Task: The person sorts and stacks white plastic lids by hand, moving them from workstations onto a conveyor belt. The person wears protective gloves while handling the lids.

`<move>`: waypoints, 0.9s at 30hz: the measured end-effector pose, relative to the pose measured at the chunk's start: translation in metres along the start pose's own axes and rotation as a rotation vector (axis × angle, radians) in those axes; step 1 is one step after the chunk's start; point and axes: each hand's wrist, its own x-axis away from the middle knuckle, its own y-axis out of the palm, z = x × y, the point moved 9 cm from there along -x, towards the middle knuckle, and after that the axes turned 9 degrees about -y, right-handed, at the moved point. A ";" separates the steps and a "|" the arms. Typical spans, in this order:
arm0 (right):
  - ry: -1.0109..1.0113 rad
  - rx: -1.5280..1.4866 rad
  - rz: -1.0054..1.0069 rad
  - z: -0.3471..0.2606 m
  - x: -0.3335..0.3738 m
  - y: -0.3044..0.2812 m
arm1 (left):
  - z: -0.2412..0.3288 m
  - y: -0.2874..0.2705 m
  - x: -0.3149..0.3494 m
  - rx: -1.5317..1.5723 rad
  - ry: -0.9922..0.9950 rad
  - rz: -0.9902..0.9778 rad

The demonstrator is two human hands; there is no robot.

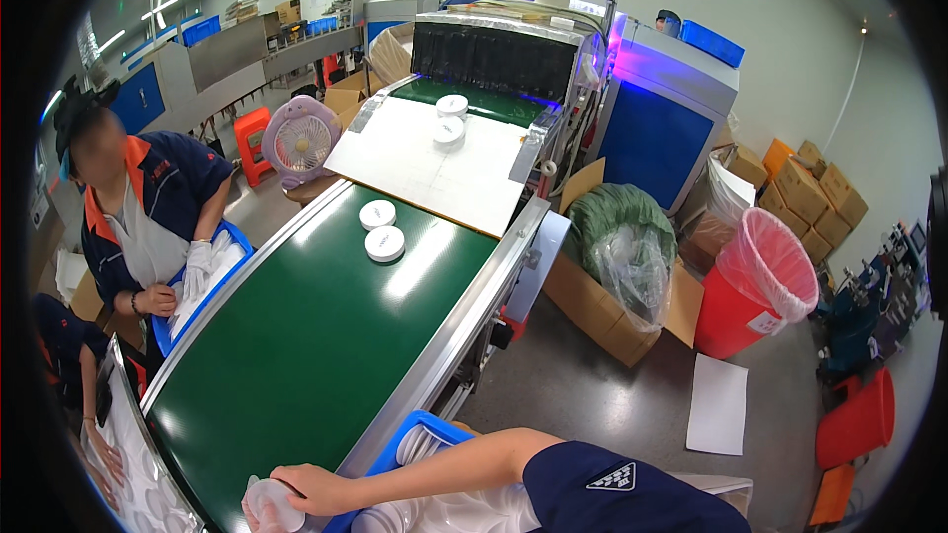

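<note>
At the lower edge, over the near end of the green conveyor belt (286, 355), my right hand (318, 490) grips a thin, translucent white round plastic piece (280, 501). My left hand (253, 511) is closed on the same piece from the other side, partly seen through it and cut off by the frame. Below my right forearm stands a blue bin (393, 442) holding many white round plastic pieces. Farther up the belt lie two white round lids (384, 244), touching each other. Two more white discs (448, 131) rest on a white board (415, 160) before the machine's opening.
A machine with a black curtain (494, 59) spans the belt's far end. At left, a co-worker (148, 207) handles white items in a blue bin (237, 237); another person's hand (104, 454) shows below. At right are a cardboard box (602, 311), a red lined bin (736, 296) and a white sheet (718, 405).
</note>
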 end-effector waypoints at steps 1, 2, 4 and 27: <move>0.004 -0.002 0.000 0.000 0.000 0.000 | -0.009 -0.003 -0.001 0.139 -0.112 0.034; 0.053 0.012 0.002 -0.002 0.000 0.001 | -0.025 -0.012 -0.009 0.136 -0.112 0.044; 0.099 0.021 0.001 -0.006 -0.002 0.002 | -0.071 -0.041 -0.032 0.242 -0.075 0.116; -0.486 0.605 -0.071 -0.044 -0.028 -0.069 | 0.052 -0.002 0.013 -1.334 0.397 0.211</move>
